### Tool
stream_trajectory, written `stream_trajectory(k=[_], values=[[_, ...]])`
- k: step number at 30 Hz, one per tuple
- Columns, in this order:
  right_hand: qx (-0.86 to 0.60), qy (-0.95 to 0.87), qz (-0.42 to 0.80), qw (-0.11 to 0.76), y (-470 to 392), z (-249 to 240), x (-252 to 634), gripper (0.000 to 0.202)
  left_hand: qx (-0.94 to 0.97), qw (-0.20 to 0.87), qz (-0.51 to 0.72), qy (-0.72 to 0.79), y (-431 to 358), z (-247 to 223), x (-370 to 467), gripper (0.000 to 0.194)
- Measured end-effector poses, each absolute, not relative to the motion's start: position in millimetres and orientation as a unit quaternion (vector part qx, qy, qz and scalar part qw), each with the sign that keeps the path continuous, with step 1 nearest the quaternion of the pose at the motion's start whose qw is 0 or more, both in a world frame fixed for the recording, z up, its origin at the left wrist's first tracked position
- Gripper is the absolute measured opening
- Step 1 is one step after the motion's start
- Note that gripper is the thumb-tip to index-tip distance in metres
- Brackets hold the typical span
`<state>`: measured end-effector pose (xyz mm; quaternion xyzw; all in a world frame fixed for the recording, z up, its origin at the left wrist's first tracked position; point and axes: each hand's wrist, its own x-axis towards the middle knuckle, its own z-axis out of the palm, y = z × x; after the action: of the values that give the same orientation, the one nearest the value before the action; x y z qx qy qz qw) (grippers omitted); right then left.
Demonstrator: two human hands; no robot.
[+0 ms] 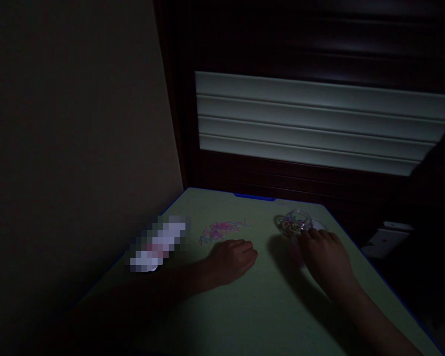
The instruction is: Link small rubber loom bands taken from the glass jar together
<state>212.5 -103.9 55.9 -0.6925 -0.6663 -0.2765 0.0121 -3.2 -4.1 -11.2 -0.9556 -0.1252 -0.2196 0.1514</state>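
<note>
My left hand [234, 262] rests on the pale green table with its fingers curled in; whether anything is inside them is hidden. Just beyond it lies a loose pile of thin pink and multicoloured strands [222, 230]. On the right, my right hand [324, 254] is bent over with its fingers drawn together, close in front of a clear round container [298, 222] of small coloured bands. Its fingertips are hidden, so what they hold does not show. A dim pinkish thing [295, 252] shows beneath that hand, too dark to name.
A blurred-out white object [157, 244] lies at the table's left edge. Behind the container is a pale round lid-like piece [318, 225]. The table [222, 311] has a blue rim and stands against a wall and a dark slatted panel. White boxes [387, 241] stand off to the right.
</note>
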Motion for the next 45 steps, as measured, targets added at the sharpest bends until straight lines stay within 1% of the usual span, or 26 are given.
stream_trajectory(k=[3,6,11,13,20,23,27,32,36,40,45], values=[[-0.649,-0.703,-0.289,0.036,-100.9,51.6,207.5,0.018,-0.956,0.156,-0.21,-0.129,-3.7,-11.6,-2.7,0.017],[-0.599,-0.743,-0.292,0.058,-98.7,43.2,198.9,0.016,-0.957,0.158,-0.205,-0.131,-4.0,-11.2,-2.4,0.016],[-0.541,-0.801,-0.244,0.073,-96.9,24.6,181.6,0.007,-0.957,0.133,-0.217,-0.142,-5.1,-12.2,-1.7,0.018],[-0.531,-0.811,-0.232,0.081,-95.6,18.5,177.6,0.006,-0.958,0.121,-0.213,-0.147,-4.9,-12.0,-1.9,0.018],[-0.537,-0.811,-0.223,0.071,-90.4,14.9,180.4,0.004,-0.966,0.03,-0.186,-0.175,13.1,8.0,-11.6,0.014],[-0.541,-0.809,-0.219,0.068,-89.4,15.2,182.2,0.004,-0.964,0.038,-0.168,-0.202,30.6,21.3,-20.0,0.015],[-0.545,-0.807,-0.219,0.058,-89.0,13.7,183.2,0.005,-0.96,0.049,-0.106,-0.255,50.8,38.8,-34.4,0.017],[-0.542,-0.807,-0.225,0.064,-88.9,13.0,183.5,0.005,-0.968,0.02,-0.031,-0.248,62.2,55.7,-51.4,0.019],[-0.545,-0.804,-0.222,0.077,-88.5,11.9,184.6,0.006,-0.961,0.026,-0.015,-0.275,64.4,59.3,-56.3,0.02],[-0.548,-0.807,-0.213,0.059,-87.4,9.7,186.1,0.006,-0.958,0.01,0.026,-0.285,63.1,58.9,-54.4,0.021],[-0.553,-0.805,-0.205,0.059,-87.0,9.9,185.3,0.012,-0.949,0.008,0.05,-0.311,60.8,57.4,-51.7,0.021]])
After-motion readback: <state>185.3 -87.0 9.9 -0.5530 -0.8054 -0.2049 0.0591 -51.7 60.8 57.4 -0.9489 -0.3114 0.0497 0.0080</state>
